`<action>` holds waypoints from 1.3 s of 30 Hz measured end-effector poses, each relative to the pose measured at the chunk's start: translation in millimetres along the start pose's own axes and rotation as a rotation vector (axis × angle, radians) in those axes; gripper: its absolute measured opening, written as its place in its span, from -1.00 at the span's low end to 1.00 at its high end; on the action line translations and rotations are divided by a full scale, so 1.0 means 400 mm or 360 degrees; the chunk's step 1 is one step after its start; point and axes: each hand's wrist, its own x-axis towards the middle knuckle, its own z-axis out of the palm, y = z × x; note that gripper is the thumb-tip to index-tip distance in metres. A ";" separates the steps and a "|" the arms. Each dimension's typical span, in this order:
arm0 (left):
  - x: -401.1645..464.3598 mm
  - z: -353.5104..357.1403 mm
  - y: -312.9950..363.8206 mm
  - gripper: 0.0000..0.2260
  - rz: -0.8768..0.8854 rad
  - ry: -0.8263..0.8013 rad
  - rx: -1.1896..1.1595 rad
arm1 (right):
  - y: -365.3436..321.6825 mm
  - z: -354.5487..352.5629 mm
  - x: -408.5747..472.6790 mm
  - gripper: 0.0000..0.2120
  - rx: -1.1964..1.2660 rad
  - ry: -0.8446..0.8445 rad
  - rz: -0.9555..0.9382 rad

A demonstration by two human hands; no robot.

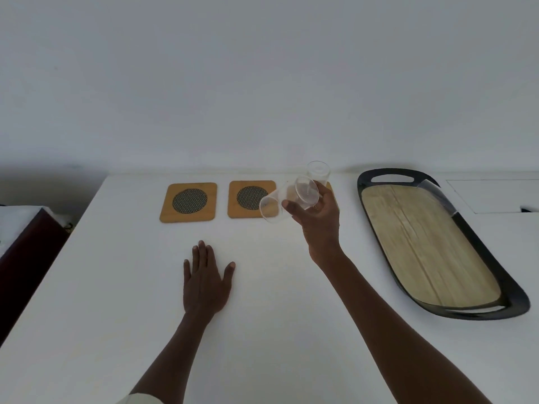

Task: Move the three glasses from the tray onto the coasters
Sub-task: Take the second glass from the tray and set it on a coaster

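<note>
My right hand [319,220] grips a clear glass [278,204] that is tilted on its side in the air, over the right edge of the middle coaster [248,198]. Behind it, a second glass [318,170] stands upright where the right coaster [330,186] shows only as a sliver past my hand. The left coaster [189,202] is bare. A third glass [436,196] sits at the far right edge of the tray [466,314]. On the table in front of the coasters, my left hand [205,282] lies flat with fingers spread and holds nothing.
The white table [116,287] ends at a left edge, with dark furniture [26,252] beyond it. A white wall rises directly behind the coasters. A rectangular outline [495,196] marks the surface right of the tray.
</note>
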 end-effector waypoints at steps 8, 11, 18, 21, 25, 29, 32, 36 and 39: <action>0.005 0.007 -0.002 -0.29 0.0007 0.0065 -0.0035 | 0.052 0.144 0.106 -0.23 -0.0381 0.0027 -0.0132; 0.006 0.009 -0.002 -0.29 0.0012 0.0083 -0.0020 | 0.077 0.191 0.160 -0.21 -0.0582 -0.0027 -0.0173; 0.005 0.009 0.003 -0.26 -0.0004 0.0085 -0.0028 | 0.143 0.263 0.262 -0.20 -0.0936 -0.0139 -0.0197; 0.007 0.010 0.003 -0.25 -0.0017 0.0072 -0.0013 | 0.165 0.284 0.290 -0.20 -0.1019 -0.0167 -0.0142; 0.007 0.008 0.004 -0.25 -0.0018 0.0087 -0.0018 | 0.186 0.300 0.307 -0.18 -0.1098 -0.0167 -0.0119; 0.008 0.007 0.006 -0.26 -0.0018 0.0101 -0.0026 | 0.198 0.306 0.312 -0.19 -0.1114 -0.0145 -0.0119; 0.008 0.007 0.007 -0.26 -0.0023 0.0096 -0.0018 | 0.203 0.307 0.306 -0.20 -0.1135 -0.0128 -0.0130; 0.006 0.006 0.006 -0.26 -0.0025 0.0090 -0.0018 | 0.199 0.311 0.298 -0.21 -0.1174 -0.0119 -0.0133; 0.007 0.006 0.007 -0.26 -0.0028 0.0097 -0.0024 | 0.196 0.309 0.295 -0.21 -0.1204 -0.0125 -0.0116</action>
